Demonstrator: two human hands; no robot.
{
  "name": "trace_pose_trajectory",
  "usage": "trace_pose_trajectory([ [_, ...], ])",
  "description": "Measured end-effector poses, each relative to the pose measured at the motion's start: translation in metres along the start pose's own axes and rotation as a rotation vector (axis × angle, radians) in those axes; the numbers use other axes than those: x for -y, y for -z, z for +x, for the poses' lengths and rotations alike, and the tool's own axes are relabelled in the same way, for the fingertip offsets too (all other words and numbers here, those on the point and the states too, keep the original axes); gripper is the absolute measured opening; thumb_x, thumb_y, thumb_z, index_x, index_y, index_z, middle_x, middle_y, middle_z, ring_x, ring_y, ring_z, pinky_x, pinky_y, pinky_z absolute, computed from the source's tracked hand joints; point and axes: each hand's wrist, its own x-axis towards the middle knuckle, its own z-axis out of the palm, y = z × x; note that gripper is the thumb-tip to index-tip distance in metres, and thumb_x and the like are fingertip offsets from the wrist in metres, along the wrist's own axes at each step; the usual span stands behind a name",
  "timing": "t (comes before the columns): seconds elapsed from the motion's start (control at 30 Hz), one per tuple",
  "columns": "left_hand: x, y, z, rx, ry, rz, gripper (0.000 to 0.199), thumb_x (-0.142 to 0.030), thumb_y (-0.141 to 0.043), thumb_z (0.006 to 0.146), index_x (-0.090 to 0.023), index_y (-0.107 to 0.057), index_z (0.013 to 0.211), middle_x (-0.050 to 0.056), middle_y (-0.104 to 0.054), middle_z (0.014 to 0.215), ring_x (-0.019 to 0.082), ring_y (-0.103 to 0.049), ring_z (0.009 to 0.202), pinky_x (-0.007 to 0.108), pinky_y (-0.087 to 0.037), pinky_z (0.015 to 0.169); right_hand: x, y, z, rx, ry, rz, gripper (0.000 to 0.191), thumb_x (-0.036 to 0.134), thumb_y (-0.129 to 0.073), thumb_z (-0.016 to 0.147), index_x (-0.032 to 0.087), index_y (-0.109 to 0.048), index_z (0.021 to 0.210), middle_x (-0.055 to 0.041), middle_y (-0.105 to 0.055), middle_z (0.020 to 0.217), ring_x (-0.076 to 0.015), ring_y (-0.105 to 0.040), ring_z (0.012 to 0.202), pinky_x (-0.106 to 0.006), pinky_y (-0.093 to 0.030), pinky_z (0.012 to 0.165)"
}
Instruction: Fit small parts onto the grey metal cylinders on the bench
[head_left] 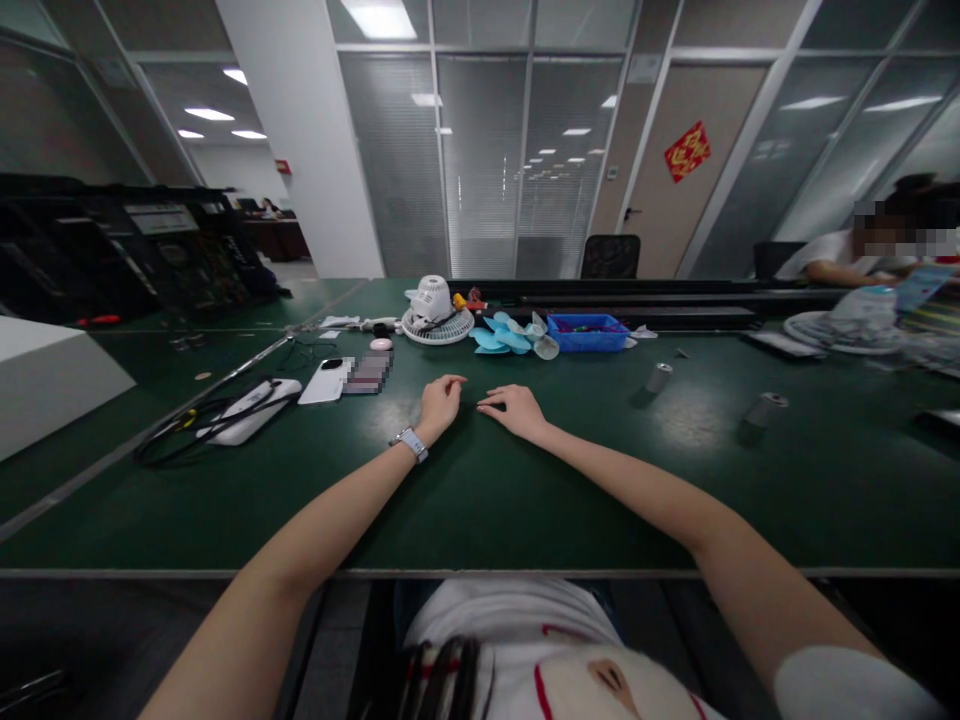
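Observation:
My left hand (441, 402) rests with its edge on the green tabletop (570, 510), a watch (410, 442) on its wrist. Its fingers extend loosely to the right, and I see nothing in them. Facing it across a narrow gap, my right hand (516, 410) lies on the table with bent fingers. A dark gap shows between its thumb and fingers, and no held object is visible. Beyond both hands are light blue fan blades (504, 335) and a white fan part with its round grille (437, 318). The hands touch neither of these.
Left of my hands lie a white phone (327, 382), a power bank-like white device (255, 412) with a black cable, and a pink oval object (381, 344). A blue tray (589, 333) stands at the back. Two cans (660, 377) stand to the right. Another person (840, 255) sits far right.

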Motion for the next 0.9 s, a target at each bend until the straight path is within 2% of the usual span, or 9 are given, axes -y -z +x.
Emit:
trace_pose_trajectory([
  [0.07, -0.001, 0.0, -0.001, 0.01, -0.001, -0.006, 0.033, -0.024, -0.046, 0.092, -0.017, -0.075, 0.105, 0.006, -0.075, 0.09, 0.019, -0.065, 0.08, 0.028, -0.048, 0.076, -0.007, 0.009, -0.003, -0.06, 0.047, -0.006, 0.027, 0.045, -0.058, 0.095, 0.03, -0.079, 0.103, -0.0026, -0.074, 0.113, -0.023, -0.064, 0.11, -0.041, -0.042, 0.097],
  [0.17, -0.001, 0.0, -0.001, 0.035, 0.009, -0.012, 0.033, -0.026, -0.045, 0.092, -0.018, -0.075, 0.105, 0.006, -0.074, 0.088, 0.018, -0.065, 0.077, 0.028, -0.047, 0.072, -0.047, 0.043, -0.023, -0.195, 0.025, -0.09, 0.027, 0.041, -0.057, 0.096, 0.026, -0.079, 0.102, -0.0039, -0.075, 0.108, -0.0221, -0.065, 0.103, -0.038, -0.043, 0.093],
  [0.23, -0.001, 0.0, -0.001, 0.05, 0.016, -0.015, 0.033, -0.027, -0.046, 0.092, -0.019, -0.075, 0.105, 0.005, -0.074, 0.088, 0.018, -0.065, 0.076, 0.028, -0.047, 0.071, -0.088, 0.076, -0.043, -0.328, -0.105, -0.227, 0.031, 0.038, -0.053, 0.097, 0.021, -0.078, 0.103, -0.0083, -0.074, 0.109, -0.0244, -0.063, 0.102, -0.038, -0.043, 0.088],
  [0.3, -0.002, 0.0, -0.001, 0.056, 0.024, -0.015, 0.033, -0.027, -0.046, 0.091, -0.019, -0.075, 0.105, 0.005, -0.074, 0.089, 0.018, -0.065, 0.076, 0.027, -0.047, 0.072, -0.131, 0.108, -0.062, -0.43, -0.26, -0.406, 0.035, 0.037, -0.05, 0.098, 0.017, -0.077, 0.106, -0.0133, -0.072, 0.11, -0.0281, -0.06, 0.106, -0.04, -0.04, 0.09],
  [0.4, -0.003, 0.001, -0.002, 0.054, 0.046, -0.013, 0.033, -0.026, -0.046, 0.091, -0.018, -0.075, 0.105, 0.005, -0.075, 0.09, 0.018, -0.066, 0.081, 0.027, -0.048, 0.077, -0.178, 0.138, -0.088, -0.511, -0.548, -0.559, 0.038, 0.037, -0.048, 0.097, 0.014, -0.075, 0.11, -0.0179, -0.07, 0.108, -0.0312, -0.057, 0.104, -0.042, -0.038, 0.086],
  [0.5, -0.003, 0.003, -0.003, 0.054, 0.06, -0.016, 0.034, -0.025, -0.046, 0.091, -0.017, -0.074, 0.106, 0.006, -0.075, 0.091, 0.019, -0.067, 0.084, 0.027, -0.048, 0.079, -0.201, 0.142, -0.102, -0.471, -0.728, -0.567, 0.039, 0.037, -0.048, 0.096, 0.013, -0.075, 0.111, -0.0198, -0.07, 0.104, -0.0314, -0.057, 0.099, -0.04, -0.038, 0.082],
  [0.6, -0.004, 0.003, -0.003, 0.065, 0.066, -0.021, 0.033, -0.025, -0.046, 0.091, -0.018, -0.074, 0.107, 0.005, -0.076, 0.09, 0.018, -0.068, 0.083, 0.027, -0.049, 0.079, -0.21, 0.134, -0.105, -0.431, -0.832, -0.485, 0.039, 0.038, -0.048, 0.096, 0.014, -0.074, 0.112, -0.0194, -0.07, 0.1, -0.0294, -0.06, 0.092, -0.039, -0.04, 0.078],
  [0.67, -0.004, 0.003, -0.004, 0.073, 0.066, -0.017, 0.033, -0.026, -0.046, 0.091, -0.019, -0.074, 0.107, 0.005, -0.076, 0.09, 0.018, -0.068, 0.083, 0.026, -0.049, 0.079, -0.212, 0.129, -0.104, -0.449, -0.886, -0.414, 0.038, 0.039, -0.049, 0.095, 0.016, -0.074, 0.113, -0.0187, -0.07, 0.1, -0.0282, -0.062, 0.088, -0.037, -0.042, 0.076],
  [0.9, -0.007, 0.004, -0.005, 0.091, 0.069, -0.008, 0.033, -0.027, -0.045, 0.092, -0.019, -0.073, 0.108, 0.004, -0.075, 0.09, 0.018, -0.068, 0.083, 0.026, -0.049, 0.079, -0.213, 0.125, -0.106, -0.56, -0.896, -0.323, 0.037, 0.043, -0.049, 0.095, 0.02, -0.074, 0.112, -0.0147, -0.071, 0.104, -0.0271, -0.062, 0.085, -0.036, -0.043, 0.074],
])
